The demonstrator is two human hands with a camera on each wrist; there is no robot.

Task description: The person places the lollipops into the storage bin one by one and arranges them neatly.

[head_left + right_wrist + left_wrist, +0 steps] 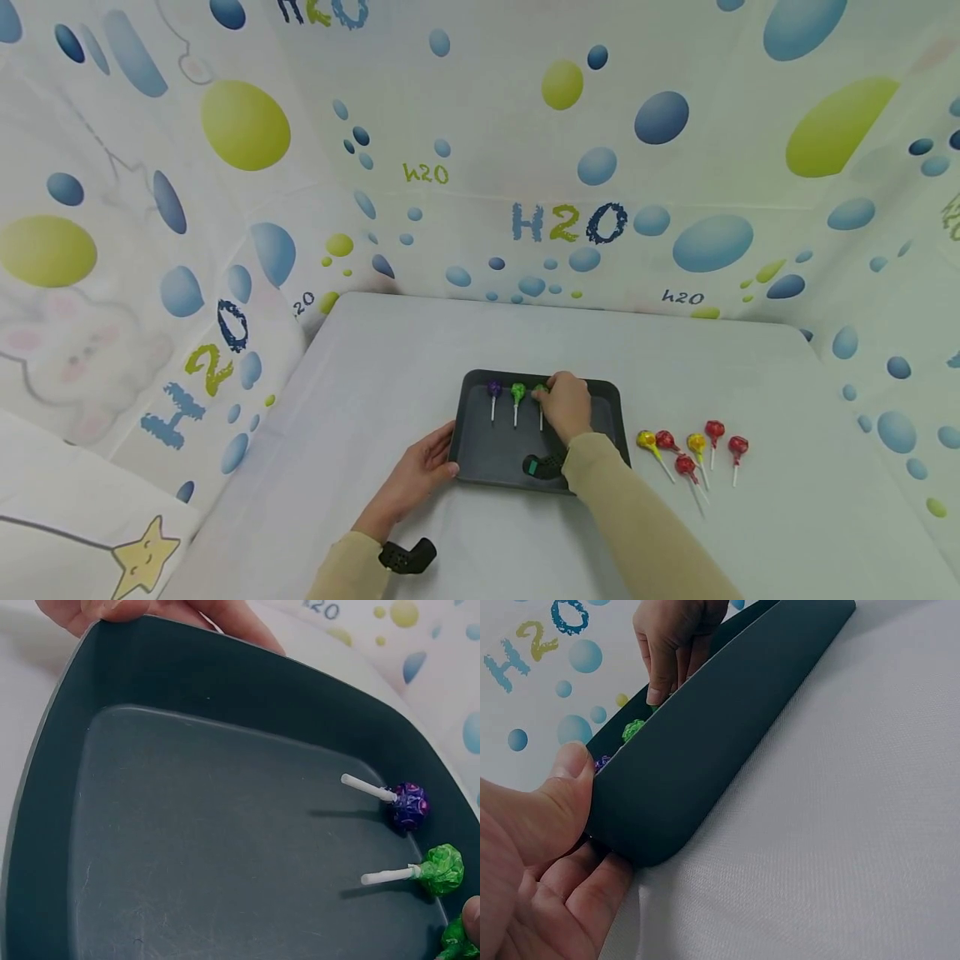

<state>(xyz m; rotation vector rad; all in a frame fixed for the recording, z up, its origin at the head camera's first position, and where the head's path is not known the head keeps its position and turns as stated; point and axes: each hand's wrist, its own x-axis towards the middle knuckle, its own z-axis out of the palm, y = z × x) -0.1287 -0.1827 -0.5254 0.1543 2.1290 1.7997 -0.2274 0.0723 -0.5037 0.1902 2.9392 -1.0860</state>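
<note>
A dark grey rectangular tray stands on the white table. My left hand holds its left side, the thumb at the rim and the fingers low against the outer wall in the left wrist view. Along the tray's far wall lie a purple lollipop and a green lollipop, sticks pointing toward me. Right of them, my right hand pinches a second green lollipop by its wrapped head, its stick also toward me. My right hand and forearm cover part of the tray's right side.
To the right of the tray, several loose lollipops lie on the table, among them a yellow lollipop and a red lollipop. Some of their sticks cross. A patterned curtain hangs behind the table.
</note>
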